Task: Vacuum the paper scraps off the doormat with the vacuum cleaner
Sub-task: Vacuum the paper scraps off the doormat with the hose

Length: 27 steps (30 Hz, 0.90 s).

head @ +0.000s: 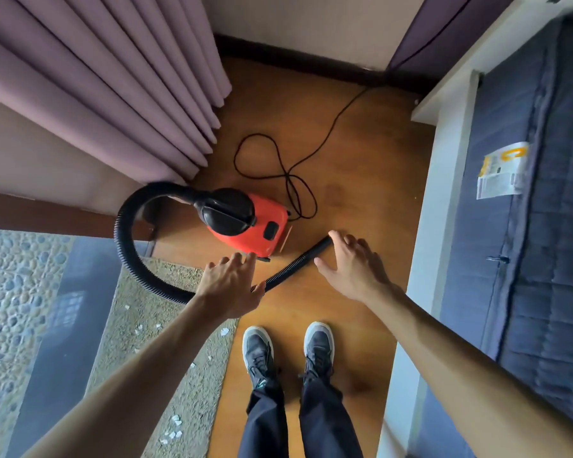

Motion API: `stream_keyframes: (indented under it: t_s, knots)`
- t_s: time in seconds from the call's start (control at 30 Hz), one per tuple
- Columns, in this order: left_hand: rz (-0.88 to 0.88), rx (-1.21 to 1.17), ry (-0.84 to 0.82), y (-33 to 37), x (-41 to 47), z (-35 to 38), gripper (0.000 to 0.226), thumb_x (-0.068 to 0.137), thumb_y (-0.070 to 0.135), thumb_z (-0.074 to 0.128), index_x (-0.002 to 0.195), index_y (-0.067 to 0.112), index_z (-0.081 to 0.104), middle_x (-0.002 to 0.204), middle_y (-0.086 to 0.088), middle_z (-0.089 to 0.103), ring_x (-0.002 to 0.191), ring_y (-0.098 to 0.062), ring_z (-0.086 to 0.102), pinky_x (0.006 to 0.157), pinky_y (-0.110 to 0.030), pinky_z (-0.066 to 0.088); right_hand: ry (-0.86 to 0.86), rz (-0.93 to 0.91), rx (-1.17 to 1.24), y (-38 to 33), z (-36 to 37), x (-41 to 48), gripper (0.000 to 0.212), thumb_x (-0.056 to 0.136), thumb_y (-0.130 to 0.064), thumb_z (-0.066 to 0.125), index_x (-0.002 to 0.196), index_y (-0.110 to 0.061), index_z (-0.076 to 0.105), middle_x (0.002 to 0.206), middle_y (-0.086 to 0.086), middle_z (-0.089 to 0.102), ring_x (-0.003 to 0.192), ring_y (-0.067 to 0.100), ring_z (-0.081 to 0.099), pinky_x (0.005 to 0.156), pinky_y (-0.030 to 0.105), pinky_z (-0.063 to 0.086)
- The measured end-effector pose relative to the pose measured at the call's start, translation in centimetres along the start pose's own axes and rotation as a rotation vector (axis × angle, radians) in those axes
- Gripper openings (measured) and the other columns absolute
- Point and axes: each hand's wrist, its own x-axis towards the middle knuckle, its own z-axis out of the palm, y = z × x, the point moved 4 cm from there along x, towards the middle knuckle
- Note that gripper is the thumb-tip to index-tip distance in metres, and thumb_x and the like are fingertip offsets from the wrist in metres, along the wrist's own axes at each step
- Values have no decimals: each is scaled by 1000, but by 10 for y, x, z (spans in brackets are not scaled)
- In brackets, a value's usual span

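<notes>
Vacuum cleaner (255,226): red, on wooden floor beside doormat (123,338).
Hose (126,252): black, loops over doormat corner.
Paper scraps (224,331): scattered on doormat.
Left hand (232,285): grip apart, fingers spread over hose.
Right hand (351,266): grip apart, above hose end.

Red-and-black vacuum cleaner (245,223), white paper scraps (174,428), speckled beige doormat (139,328).

Soft, even daylight, nothing harsh. The wood floor (361,153) has a mild warm sheen, with only faint shadows under the vacuum cleaner (245,223) and the shoes (258,348). Middle looks sharp, but the wide lens bends the curtain (96,94) on the far left and the bed (526,259) on the right, and the far right corner smears.
</notes>
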Motion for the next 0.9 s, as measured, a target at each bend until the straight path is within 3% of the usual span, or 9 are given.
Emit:
stream_keyframes:
  t_s: [0.2, 0.43, 0.73, 0.9]
  knots:
    - [7, -4, -47, -25, 52, 63, 60, 95, 52, 48, 141, 17, 34, 126, -11, 58, 114, -32, 59, 92, -43, 49, -68, 73, 51, 12, 79, 36, 55, 96, -50, 46, 137, -14, 37, 136, 10, 51, 122, 30, 48, 92, 42, 44]
    - [21, 25, -97, -38, 107, 136, 57, 93, 52, 49, 136, 15, 40, 124, -11, 59, 113, -32, 59, 90, -43, 49, -123, 114, 89, 30, 160, 77, 61, 95, -50, 47, 143, -15, 33, 140, 10, 49, 125, 29, 47, 95, 41, 44]
    - [69, 93, -124, -52, 152, 229, 56, 93, 53, 48, 135, 17, 40, 122, -9, 59, 112, -30, 58, 88, -42, 49, -163, 242, 219, 51, 258, 132, 53, 95, -47, 48, 134, -14, 39, 132, 12, 54, 122, 32, 51, 93, 41, 46]
    - [70, 99, -123, -59, 174, 270, 58, 93, 53, 48, 139, 19, 39, 125, -9, 57, 116, -30, 55, 92, -43, 47, -201, 330, 296, 61, 309, 158, 62, 95, -49, 46, 144, -13, 34, 138, 12, 52, 126, 31, 49, 98, 42, 45]
